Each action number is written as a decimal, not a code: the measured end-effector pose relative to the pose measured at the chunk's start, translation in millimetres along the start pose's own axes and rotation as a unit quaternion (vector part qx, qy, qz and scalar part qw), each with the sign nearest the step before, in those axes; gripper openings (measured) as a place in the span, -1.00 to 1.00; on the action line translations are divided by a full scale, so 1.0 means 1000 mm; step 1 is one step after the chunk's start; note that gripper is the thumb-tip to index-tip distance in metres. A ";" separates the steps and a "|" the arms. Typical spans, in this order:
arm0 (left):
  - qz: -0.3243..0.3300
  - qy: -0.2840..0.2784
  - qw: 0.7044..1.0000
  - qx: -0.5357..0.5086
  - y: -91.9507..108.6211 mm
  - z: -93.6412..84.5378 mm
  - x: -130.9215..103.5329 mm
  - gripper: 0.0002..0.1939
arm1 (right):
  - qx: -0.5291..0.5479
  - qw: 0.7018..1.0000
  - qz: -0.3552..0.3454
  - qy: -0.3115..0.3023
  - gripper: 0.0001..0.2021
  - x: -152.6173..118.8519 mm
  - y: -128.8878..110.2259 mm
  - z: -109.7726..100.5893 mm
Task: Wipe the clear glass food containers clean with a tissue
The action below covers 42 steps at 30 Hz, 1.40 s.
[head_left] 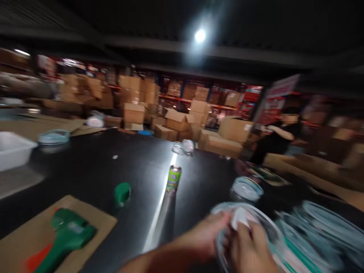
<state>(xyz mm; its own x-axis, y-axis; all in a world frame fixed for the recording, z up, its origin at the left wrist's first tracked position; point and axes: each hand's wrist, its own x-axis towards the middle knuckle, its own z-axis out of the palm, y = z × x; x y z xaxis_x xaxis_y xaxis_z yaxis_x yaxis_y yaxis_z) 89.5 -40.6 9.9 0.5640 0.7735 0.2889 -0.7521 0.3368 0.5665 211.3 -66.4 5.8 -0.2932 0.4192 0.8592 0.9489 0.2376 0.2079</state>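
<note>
My left hand [209,232] is closed on the near left rim of a round clear container [274,226] with a pale rim, low on the right. Fingers of my right hand [250,248] pinch a white cloth or tissue [240,217] and press it against the same container. Motion blur hides the finer detail of both hands. Just beyond the container sits another round clear piece [247,189], and to its right lie several stacked clear round pieces [327,231]. A green spray can [173,179] stands upright ahead on the dark table [142,159].
At left, a green tool with an orange part [71,231] rests on a cardboard sheet [99,218]. Nearby are a green cap or roll [122,193] and a white bin [14,151]. Cardboard boxes [176,121] fill the background; another person [280,132] stands at right.
</note>
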 end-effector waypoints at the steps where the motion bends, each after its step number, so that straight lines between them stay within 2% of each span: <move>1: -0.012 0.027 1.000 0.004 0.003 0.000 -0.002 -0.64 | -0.032 0.999 0.025 -0.021 -0.77 0.009 0.002 -0.008; 3: -0.022 0.058 0.998 0.011 0.016 -0.001 -0.003 -0.51 | -0.088 0.991 0.087 -0.051 -0.79 0.018 0.010 -0.018; 5: -0.021 0.080 0.996 0.024 0.033 -0.002 -0.003 -0.40 | -0.108 0.985 0.116 -0.064 -0.78 0.014 0.016 -0.023; 8: 0.009 0.130 0.990 0.055 0.056 0.000 -0.005 -0.40 | -0.080 0.987 0.136 -0.026 -0.78 -0.005 0.020 -0.033; 11: 0.033 0.144 0.986 0.074 0.065 0.005 -0.010 -0.43 | -0.046 0.987 0.148 0.038 -0.82 -0.017 0.019 -0.045; 13: 0.032 0.156 0.985 0.072 0.065 0.009 -0.014 -0.43 | -0.018 0.989 0.134 0.060 -0.83 -0.018 0.017 -0.053; 17: 0.018 0.163 0.984 0.063 0.065 0.017 -0.019 -0.40 | 0.022 0.994 0.086 0.060 -0.70 -0.008 0.005 -0.060; 22: 0.000 0.161 0.984 0.073 0.065 0.024 -0.025 -0.37 | -0.022 0.993 0.040 0.107 -0.70 0.010 -0.001 -0.063; 28: -0.001 0.190 0.978 0.085 0.060 0.028 -0.027 -0.36 | -0.086 0.994 0.000 0.066 -0.76 0.025 0.004 -0.061; 31: -0.004 0.200 0.976 0.091 0.060 0.029 -0.026 -0.40 | -0.067 0.996 -0.032 0.057 -0.72 0.017 -0.014 -0.054; 34: -0.001 0.215 0.972 0.093 0.062 0.029 -0.025 -0.43 | 0.006 0.997 -0.068 0.034 -0.66 -0.001 -0.029 -0.048; 37: -0.005 0.211 0.973 0.098 0.061 0.030 -0.027 -0.41 | 0.033 0.995 -0.084 0.030 -0.66 -0.009 -0.015 -0.048; 40: -0.024 0.189 0.976 0.108 0.056 0.033 -0.029 -0.39 | -0.052 0.997 -0.050 0.031 -0.72 0.003 0.010 -0.050; 42: -0.028 0.182 0.976 0.114 0.053 0.036 -0.029 -0.40 | -0.074 0.996 -0.033 0.028 -0.76 0.013 0.012 -0.050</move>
<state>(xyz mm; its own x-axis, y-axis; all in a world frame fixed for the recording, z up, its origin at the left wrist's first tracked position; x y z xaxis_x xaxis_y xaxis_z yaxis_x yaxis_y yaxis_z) 45.6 -64.4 58.8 0.4120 0.9110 -0.0166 -0.6057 0.2874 0.7420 224.3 -101.7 42.4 -0.3521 0.3562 0.8655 0.9360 0.1291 0.3276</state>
